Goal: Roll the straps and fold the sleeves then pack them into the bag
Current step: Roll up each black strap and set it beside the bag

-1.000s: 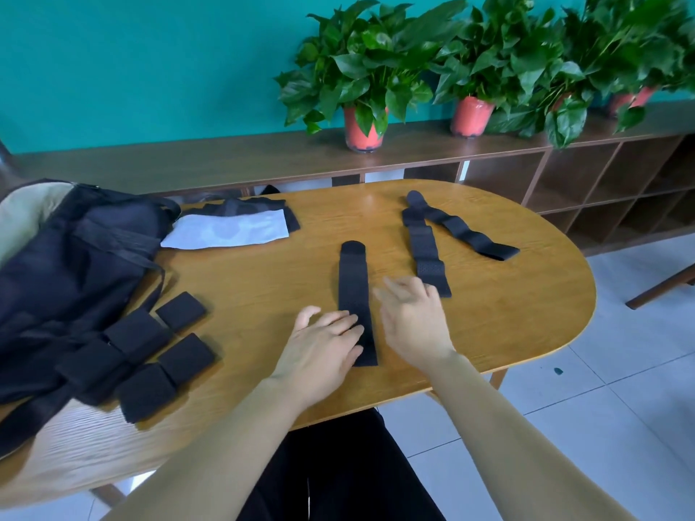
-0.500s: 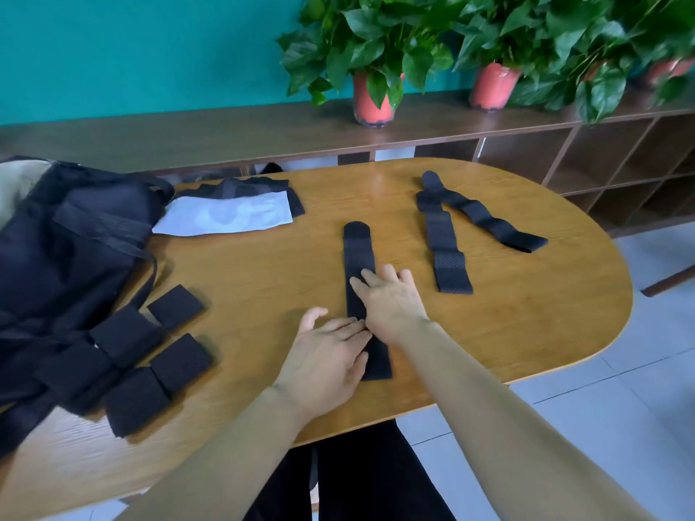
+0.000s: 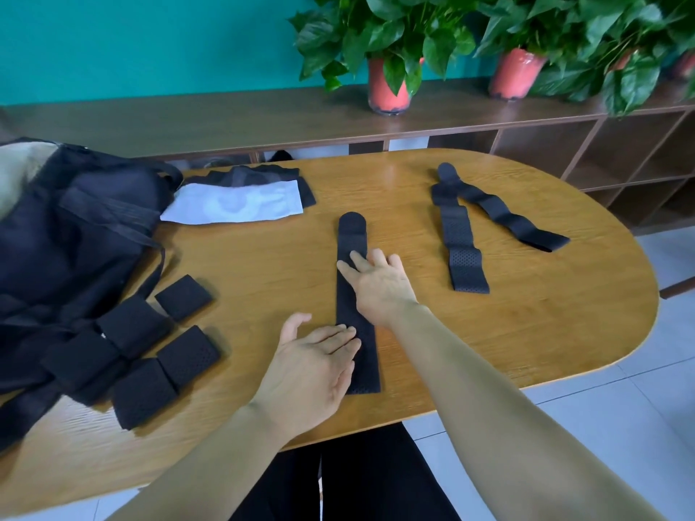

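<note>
**Strap pinned flat, rolling yet to start**

The right hand (image 3: 380, 285) lies palm-down with fingers straight, pressing the middle of the flat strap (image 3: 351, 235) and gripping nothing. The left hand (image 3: 312, 366) is just as flat and open, its fingertips resting on the strap's near end by the table (image 3: 526, 314) edge. The strap runs straight away from the person, stretched full length with its rounded tab at the far end. Not one turn of a roll is in it.

Further out, the score so far. Five rolled bundles (image 3: 188, 353) sit in a cluster on the left, some touching the black bag (image 3: 67, 235), none of them inside it. By the look of it, those are straps already done. To the right, well apart from the hands, two loose straps (image 3: 460, 242) lie wavy and unrolled, meeting at their far ends. At the back, a white sleeve (image 3: 233, 203) lies flat on top of a black sleeve (image 3: 259, 174), next to the bag. Whether either is folded cannot be told.

So it's roughly mid-task: three straps to roll, the sleeves to settle and all the packing ahead.

Compared with a second ago, the right hand has come in from beside the strap, landed on it and slid up towards the tab. The left hand has barely shifted at the near end.
</note>
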Demonstrator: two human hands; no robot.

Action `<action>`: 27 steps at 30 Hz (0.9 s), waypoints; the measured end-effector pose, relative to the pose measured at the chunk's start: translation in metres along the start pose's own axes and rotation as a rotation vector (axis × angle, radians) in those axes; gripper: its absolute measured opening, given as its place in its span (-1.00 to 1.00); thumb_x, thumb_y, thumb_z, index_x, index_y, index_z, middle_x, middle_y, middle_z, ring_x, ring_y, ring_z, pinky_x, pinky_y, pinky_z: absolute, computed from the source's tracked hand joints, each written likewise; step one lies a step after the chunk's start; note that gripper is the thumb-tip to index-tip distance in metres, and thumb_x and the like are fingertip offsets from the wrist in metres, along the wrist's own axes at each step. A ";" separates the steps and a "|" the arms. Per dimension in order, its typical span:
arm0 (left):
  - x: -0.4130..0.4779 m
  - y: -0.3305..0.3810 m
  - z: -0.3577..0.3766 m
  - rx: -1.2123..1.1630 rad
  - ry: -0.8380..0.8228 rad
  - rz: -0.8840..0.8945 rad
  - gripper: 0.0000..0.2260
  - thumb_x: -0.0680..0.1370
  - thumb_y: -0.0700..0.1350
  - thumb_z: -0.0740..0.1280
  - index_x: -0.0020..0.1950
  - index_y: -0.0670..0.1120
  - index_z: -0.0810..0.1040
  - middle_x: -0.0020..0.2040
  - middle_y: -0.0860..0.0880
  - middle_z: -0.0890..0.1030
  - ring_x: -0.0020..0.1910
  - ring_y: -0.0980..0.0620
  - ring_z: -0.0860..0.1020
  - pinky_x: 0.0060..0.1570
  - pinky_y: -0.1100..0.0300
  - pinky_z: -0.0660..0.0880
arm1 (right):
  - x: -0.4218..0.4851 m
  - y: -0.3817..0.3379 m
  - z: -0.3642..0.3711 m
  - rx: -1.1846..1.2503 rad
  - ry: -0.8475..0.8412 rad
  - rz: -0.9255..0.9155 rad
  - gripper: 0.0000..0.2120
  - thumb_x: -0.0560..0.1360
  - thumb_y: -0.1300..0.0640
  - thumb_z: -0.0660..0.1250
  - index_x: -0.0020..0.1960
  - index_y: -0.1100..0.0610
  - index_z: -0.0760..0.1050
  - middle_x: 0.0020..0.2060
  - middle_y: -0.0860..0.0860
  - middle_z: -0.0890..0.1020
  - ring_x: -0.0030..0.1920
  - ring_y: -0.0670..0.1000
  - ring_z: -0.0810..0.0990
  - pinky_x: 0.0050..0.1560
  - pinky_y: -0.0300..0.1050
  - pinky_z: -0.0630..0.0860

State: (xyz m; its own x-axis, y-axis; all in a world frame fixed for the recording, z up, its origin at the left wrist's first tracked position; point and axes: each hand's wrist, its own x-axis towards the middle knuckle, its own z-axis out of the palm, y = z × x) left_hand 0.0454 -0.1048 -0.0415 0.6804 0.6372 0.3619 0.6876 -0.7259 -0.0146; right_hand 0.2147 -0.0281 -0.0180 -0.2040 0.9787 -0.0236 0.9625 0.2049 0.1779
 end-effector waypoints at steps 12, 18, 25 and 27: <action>-0.012 0.005 -0.016 -0.074 0.040 -0.089 -0.66 0.58 -0.03 0.10 0.18 0.02 0.62 0.24 0.09 0.59 0.23 0.16 0.53 0.32 -0.06 0.17 | -0.035 0.001 -0.019 0.218 0.106 0.016 -0.41 0.53 0.30 0.14 0.53 0.11 0.10 0.52 0.09 0.14 0.51 0.04 0.09 0.42 -0.05 0.11; -0.032 -0.004 -0.019 -0.128 0.012 -0.060 -0.65 0.61 0.02 0.09 0.24 0.03 0.59 0.26 0.12 0.57 0.28 0.18 0.49 0.31 -0.01 0.12 | -0.115 -0.009 -0.010 0.345 0.540 -0.119 -0.71 0.51 0.14 0.21 0.15 0.15 0.59 0.08 0.03 0.65 0.17 0.09 0.54 0.05 -0.05 0.41; -0.034 -0.001 -0.014 -0.048 -0.058 -0.018 -0.57 0.57 0.23 0.12 0.27 0.03 0.55 0.25 0.14 0.57 0.28 0.18 0.47 0.31 -0.09 0.10 | -0.152 -0.024 0.020 0.369 0.402 -0.173 -0.47 0.47 -0.12 0.27 0.32 0.18 0.46 0.13 -0.01 0.61 0.27 0.08 0.43 0.21 -0.06 0.32; -0.029 0.002 -0.014 -0.037 -0.001 -0.036 -0.62 0.55 0.16 0.14 0.21 0.02 0.58 0.08 0.16 0.64 0.16 0.19 0.54 0.30 -0.09 0.11 | -0.149 -0.024 0.022 0.377 0.447 -0.157 -0.52 0.46 -0.03 0.27 0.30 0.19 0.47 0.05 -0.02 0.64 0.24 0.07 0.45 0.18 -0.08 0.32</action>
State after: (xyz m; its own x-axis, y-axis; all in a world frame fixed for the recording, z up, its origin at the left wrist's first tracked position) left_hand 0.0232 -0.1286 -0.0390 0.6559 0.6631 0.3608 0.7015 -0.7119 0.0332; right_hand 0.2256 -0.1790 -0.0405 -0.3254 0.8525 0.4091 0.8951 0.4171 -0.1573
